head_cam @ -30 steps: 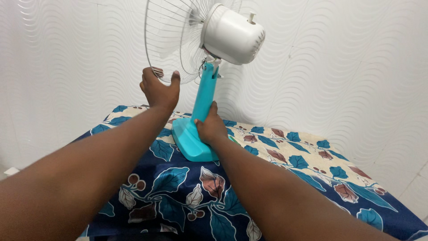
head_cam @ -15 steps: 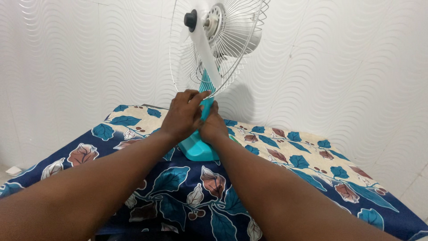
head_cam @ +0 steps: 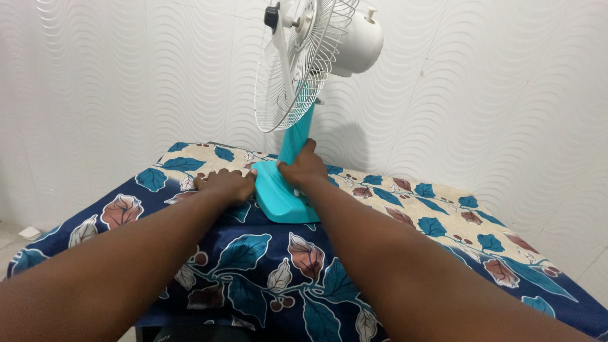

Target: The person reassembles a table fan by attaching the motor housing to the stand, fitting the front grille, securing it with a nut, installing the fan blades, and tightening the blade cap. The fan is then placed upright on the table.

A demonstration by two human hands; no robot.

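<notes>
Turquoise plastic is what both my hands are on: the table fan [head_cam: 297, 95] stands upright on the leaf-print cloth [head_cam: 266, 266], straight ahead of me, near the far-left part of the table by the wavy white wall [head_cam: 506, 95]. Its base [head_cam: 278, 196] is wedge-shaped, sloping down toward me, w/ the turquoise stem [head_cam: 296, 136] rising from the back of it, so the long axis is vertical, tilted a touch to the right at the top. My left hand [head_cam: 225, 185] lies flat on the cloth, fingers spread and not clenched, fingertips pressed against the left edge of the base; it grasps nothing. My right hand [head_cam: 305, 170] is curled around the foot of the stem where it meets the base, thumb side toward me, a real grip. So the right hand is the one actually holding the fan; the left only braces beside it. Both are about equally far out from me, left hand lower. Up top, the white wire guard [head_cam: 291, 69] faces left and slightly toward me, blade hub w/ black cap [head_cam: 271, 16] showing, white motor housing [head_cam: 358, 41] pointing right toward the wall. Front half of the guard: can't tell if it's on.
</notes>
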